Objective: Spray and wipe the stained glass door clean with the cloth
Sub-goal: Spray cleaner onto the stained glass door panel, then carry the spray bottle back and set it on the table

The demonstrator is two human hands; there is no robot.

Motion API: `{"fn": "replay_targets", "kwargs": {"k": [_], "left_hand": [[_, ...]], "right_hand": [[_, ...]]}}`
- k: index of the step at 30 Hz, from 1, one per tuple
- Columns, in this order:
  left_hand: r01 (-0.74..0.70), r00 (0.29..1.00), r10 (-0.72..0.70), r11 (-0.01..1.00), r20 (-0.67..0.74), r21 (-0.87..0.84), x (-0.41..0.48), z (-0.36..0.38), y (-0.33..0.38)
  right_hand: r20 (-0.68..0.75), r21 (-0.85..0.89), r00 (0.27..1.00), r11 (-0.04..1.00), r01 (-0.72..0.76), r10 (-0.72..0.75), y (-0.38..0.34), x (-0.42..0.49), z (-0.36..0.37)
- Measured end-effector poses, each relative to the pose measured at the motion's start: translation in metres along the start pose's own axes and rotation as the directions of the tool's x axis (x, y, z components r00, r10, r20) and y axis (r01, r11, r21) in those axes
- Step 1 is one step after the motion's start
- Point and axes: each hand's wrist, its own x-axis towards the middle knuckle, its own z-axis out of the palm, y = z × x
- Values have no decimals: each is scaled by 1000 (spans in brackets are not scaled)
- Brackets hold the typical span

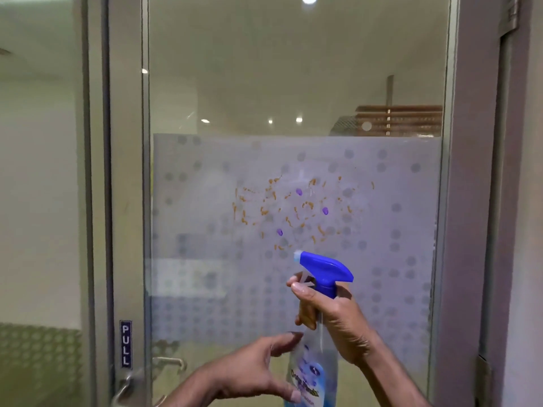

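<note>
Wrapped around the neck of the spray bottle point(316, 342), my right hand point(338, 321) grasps it just under the blue trigger head point(324, 270), with a fingertip on the trigger. The nozzle points up toward the orange and purple stains point(299, 210), which sit above the bottle on the frosted band of the glass door point(293, 83). My left hand point(252, 371) hovers to the left of the bottle's body, fingers spread and holding nothing. No cloth is in view.

I judge the bottle light and rigid, though its smooth plastic body may turn slippery once mist drifts back. The neck is the right place to hold: it keeps the trigger within reach and the weight hanging below. The stains look dried on, so I expect them to need a good wetting first. The PULL sign point(125, 344) and handle point(129, 383) lie left of the bottle.
</note>
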Motion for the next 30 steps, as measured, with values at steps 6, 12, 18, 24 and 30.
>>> {"fn": "replay_targets", "kwargs": {"k": [6, 12, 18, 24, 30], "left_hand": [[52, 997, -60, 984, -42, -172, -53, 12, 6], [94, 980, -139, 955, -144, -280, -134, 3, 3], [103, 916, -223, 934, -332, -341, -255, -15, -10], [122, 806, -273, 945, -524, -305, -401, -38, -18], [235, 643, -381, 924, -664, -302, -546, -56, -25]], "right_hand": [[175, 62, 983, 996, -62, 50, 2, -16, 44], [187, 68, 982, 997, -31, 18, -4, -32, 121], [225, -18, 974, 1000, -14, 18, -8, -81, 227], [337, -38, 940, 998, -47, 57, 4, -152, 345], [480, -75, 868, 992, -105, 128, 23, -202, 455]]}}
